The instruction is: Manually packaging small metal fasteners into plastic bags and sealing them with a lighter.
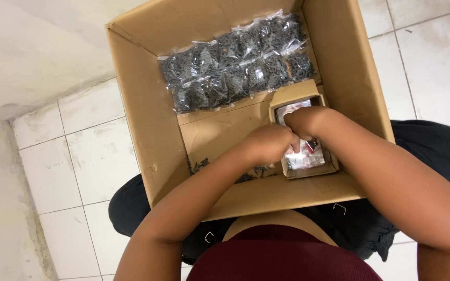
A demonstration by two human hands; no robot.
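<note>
White floor tiles (pixel 95 156) surround our cardboard carton (pixel 147 130): bagged black screws (pixel 235 62) lie packed; both hands, left hand (pixel 269 143) and right hand (pixel 305 122), pinch packets in the small box (pixel 308 156), unfinished.

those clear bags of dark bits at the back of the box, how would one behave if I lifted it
Each clear bag looks like thin, crinkled film, so probably floppy and somewhat slippery. The loose dark pieces inside would likely shift and sag around your grip. Being flat, it shouldn't roll.
</note>
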